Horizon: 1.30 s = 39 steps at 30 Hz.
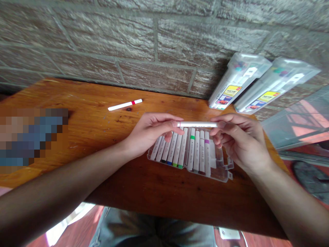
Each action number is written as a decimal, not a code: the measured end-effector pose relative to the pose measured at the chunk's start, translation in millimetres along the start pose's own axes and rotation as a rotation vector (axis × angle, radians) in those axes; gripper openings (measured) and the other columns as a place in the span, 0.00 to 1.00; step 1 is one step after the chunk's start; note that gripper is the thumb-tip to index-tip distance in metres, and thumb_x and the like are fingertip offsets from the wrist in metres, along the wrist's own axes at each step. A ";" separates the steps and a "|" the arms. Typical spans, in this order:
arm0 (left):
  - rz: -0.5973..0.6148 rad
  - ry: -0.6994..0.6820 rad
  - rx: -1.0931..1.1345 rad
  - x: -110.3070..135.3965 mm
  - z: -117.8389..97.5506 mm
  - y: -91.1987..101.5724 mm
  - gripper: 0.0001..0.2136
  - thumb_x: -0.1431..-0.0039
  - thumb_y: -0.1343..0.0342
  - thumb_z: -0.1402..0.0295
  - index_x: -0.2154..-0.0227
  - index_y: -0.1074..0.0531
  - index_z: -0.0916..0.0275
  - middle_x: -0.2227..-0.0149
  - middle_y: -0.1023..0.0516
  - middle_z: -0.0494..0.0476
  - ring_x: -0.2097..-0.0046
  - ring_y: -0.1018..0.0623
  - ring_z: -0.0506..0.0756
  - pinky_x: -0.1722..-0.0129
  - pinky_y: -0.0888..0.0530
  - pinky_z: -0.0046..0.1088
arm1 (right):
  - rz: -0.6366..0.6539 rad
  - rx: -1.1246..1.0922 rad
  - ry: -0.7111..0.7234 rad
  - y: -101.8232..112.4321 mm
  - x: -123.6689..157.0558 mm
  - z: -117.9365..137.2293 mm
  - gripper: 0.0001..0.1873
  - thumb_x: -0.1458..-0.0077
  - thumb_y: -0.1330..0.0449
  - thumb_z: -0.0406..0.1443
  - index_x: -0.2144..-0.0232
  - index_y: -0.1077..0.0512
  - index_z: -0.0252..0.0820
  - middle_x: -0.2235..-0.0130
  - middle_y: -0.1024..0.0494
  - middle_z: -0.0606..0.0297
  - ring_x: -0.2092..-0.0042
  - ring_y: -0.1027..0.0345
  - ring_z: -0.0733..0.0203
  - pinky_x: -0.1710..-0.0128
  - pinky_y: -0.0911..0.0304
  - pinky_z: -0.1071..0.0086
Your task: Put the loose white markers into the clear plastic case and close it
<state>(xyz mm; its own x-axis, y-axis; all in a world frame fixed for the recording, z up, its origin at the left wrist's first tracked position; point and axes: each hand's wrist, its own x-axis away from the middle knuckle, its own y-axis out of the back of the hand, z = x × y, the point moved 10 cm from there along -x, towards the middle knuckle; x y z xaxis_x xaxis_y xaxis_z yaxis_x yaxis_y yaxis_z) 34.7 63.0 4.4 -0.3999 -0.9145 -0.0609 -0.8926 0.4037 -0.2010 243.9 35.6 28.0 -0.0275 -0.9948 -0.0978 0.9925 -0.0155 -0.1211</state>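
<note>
Both my hands hold one white marker (197,124) level above an open clear plastic case (220,172). My left hand (150,132) pinches its left end, where a thin red band shows. My right hand (239,140) grips the right end with closed fingers. Inside the case lie several white markers (183,149) side by side, with green, blue, purple and dark caps or bands. A second loose white marker with a red band (125,104) rests on the wooden table (84,123) farther back.
Two closed clear marker boxes (238,80) (275,85) with yellow labels lean against the brick wall at the back right. A blurred-out patch covers the table's left side. The table's right edge drops off beside my right hand; red floor shows below.
</note>
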 end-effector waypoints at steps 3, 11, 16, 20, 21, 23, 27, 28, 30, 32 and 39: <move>-0.001 -0.006 -0.035 -0.1 0.4 1.1 0.12 0.41 0.30 0.62 0.58 0.14 0.63 0.66 0.12 0.61 0.74 0.26 0.49 0.72 0.30 0.25 | 0.012 0.017 0.016 -1.8 0.8 1.1 0.02 0.44 0.28 0.35 0.65 0.15 0.44 0.73 0.18 0.63 0.79 0.31 0.66 0.82 0.34 0.72; -0.001 -0.010 -0.079 -0.5 0.4 2.5 0.11 0.42 0.29 0.62 0.60 0.15 0.64 0.68 0.12 0.59 0.74 0.26 0.48 0.72 0.31 0.24 | 0.054 0.031 0.052 -2.3 2.0 1.1 0.03 0.40 0.29 0.35 0.63 0.14 0.47 0.71 0.17 0.63 0.77 0.30 0.65 0.80 0.33 0.71; -0.001 -0.009 -0.115 -0.1 -1.6 2.2 0.11 0.42 0.30 0.63 0.61 0.16 0.65 0.69 0.13 0.59 0.75 0.26 0.48 0.72 0.30 0.24 | 0.072 0.045 0.068 -4.2 2.9 2.0 0.03 0.39 0.30 0.34 0.62 0.14 0.47 0.71 0.17 0.64 0.77 0.29 0.65 0.79 0.33 0.71; 0.014 -0.023 -0.119 -0.2 -4.3 -0.5 0.09 0.41 0.30 0.65 0.62 0.16 0.65 0.71 0.14 0.57 0.74 0.24 0.48 0.72 0.29 0.22 | 0.088 0.066 0.089 -4.9 3.0 1.3 0.04 0.38 0.31 0.34 0.61 0.15 0.46 0.71 0.17 0.64 0.76 0.29 0.65 0.79 0.33 0.71; 0.017 -0.027 -0.117 -0.4 -5.0 -1.2 0.09 0.41 0.30 0.65 0.62 0.16 0.65 0.71 0.14 0.56 0.74 0.24 0.47 0.72 0.28 0.21 | 0.097 0.074 0.098 -4.8 2.9 1.0 0.04 0.38 0.31 0.34 0.61 0.15 0.45 0.71 0.17 0.64 0.76 0.28 0.65 0.78 0.33 0.72; 0.019 -0.037 -0.121 -0.7 -6.6 -2.0 0.08 0.41 0.30 0.66 0.63 0.17 0.66 0.72 0.14 0.55 0.75 0.24 0.47 0.73 0.28 0.20 | 0.121 0.090 0.123 -4.9 2.5 0.5 0.04 0.37 0.31 0.34 0.60 0.15 0.45 0.70 0.17 0.64 0.75 0.28 0.65 0.78 0.33 0.72; 0.031 -0.049 -0.157 0.1 -7.9 -3.4 0.08 0.41 0.30 0.67 0.63 0.17 0.67 0.72 0.15 0.54 0.74 0.23 0.46 0.73 0.28 0.19 | 0.159 0.140 0.163 -7.3 2.7 1.2 0.05 0.38 0.29 0.35 0.58 0.16 0.45 0.70 0.16 0.65 0.75 0.27 0.66 0.78 0.32 0.73; 0.039 -0.051 -0.170 0.7 -7.9 -4.2 0.08 0.41 0.30 0.67 0.62 0.17 0.67 0.72 0.15 0.54 0.74 0.23 0.46 0.73 0.28 0.19 | 0.162 0.165 0.165 -8.9 3.1 1.6 0.05 0.39 0.29 0.35 0.59 0.16 0.45 0.70 0.16 0.65 0.75 0.27 0.66 0.78 0.32 0.73; 0.058 -0.057 -0.193 2.2 -7.6 -6.5 0.09 0.40 0.31 0.67 0.60 0.17 0.67 0.71 0.14 0.54 0.74 0.23 0.46 0.73 0.28 0.18 | 0.156 0.231 0.173 -12.7 4.4 3.4 0.05 0.41 0.27 0.35 0.61 0.15 0.45 0.71 0.16 0.65 0.76 0.27 0.66 0.78 0.32 0.74; 0.075 -0.068 -0.216 3.7 -7.1 -9.3 0.09 0.39 0.32 0.67 0.60 0.17 0.67 0.71 0.14 0.54 0.74 0.23 0.46 0.74 0.29 0.18 | 0.141 0.315 0.196 -16.2 6.5 6.4 0.04 0.42 0.27 0.34 0.63 0.15 0.44 0.72 0.16 0.66 0.78 0.28 0.67 0.79 0.33 0.75; 0.108 -0.227 -0.403 12.0 -15.1 -21.7 0.09 0.37 0.33 0.68 0.60 0.17 0.69 0.67 0.15 0.57 0.68 0.21 0.49 0.69 0.27 0.21 | 0.175 0.683 0.422 -29.5 20.2 16.1 0.05 0.42 0.26 0.37 0.65 0.17 0.42 0.66 0.13 0.63 0.70 0.22 0.62 0.70 0.29 0.71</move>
<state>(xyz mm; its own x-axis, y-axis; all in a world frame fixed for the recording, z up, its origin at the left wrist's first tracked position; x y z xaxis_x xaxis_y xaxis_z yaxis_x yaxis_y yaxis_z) 46.1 43.7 22.8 -0.4789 -0.8312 -0.2822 -0.8763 0.4333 0.2107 216.0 14.4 45.5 0.2268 -0.8693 -0.4392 0.8365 -0.0571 0.5450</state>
